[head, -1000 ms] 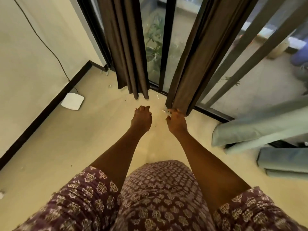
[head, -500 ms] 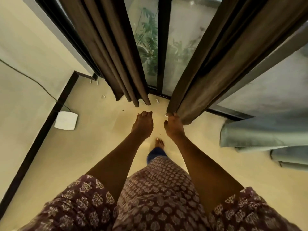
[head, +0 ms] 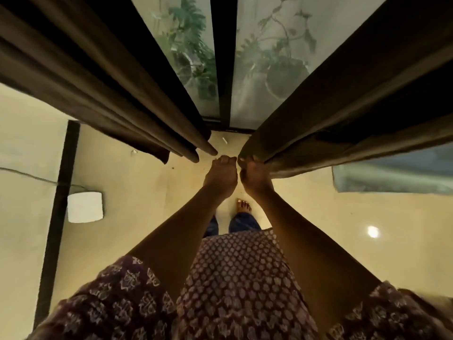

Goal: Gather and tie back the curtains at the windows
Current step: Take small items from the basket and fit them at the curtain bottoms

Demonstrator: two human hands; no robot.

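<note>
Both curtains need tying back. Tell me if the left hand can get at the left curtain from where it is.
Probably yes. The left hand holds nothing, and only bare floor shows between it and the left curtain, whose hem hangs just up and left of its fingers.

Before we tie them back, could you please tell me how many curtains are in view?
2: the left curtain hangs free; the right hand grips the right curtain.

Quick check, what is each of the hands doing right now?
Left hand: fingers curled, holding nothing that shows, apart from both curtains.
Right hand: grips the inner edge of the dark brown fabric curtain on the right.
</note>
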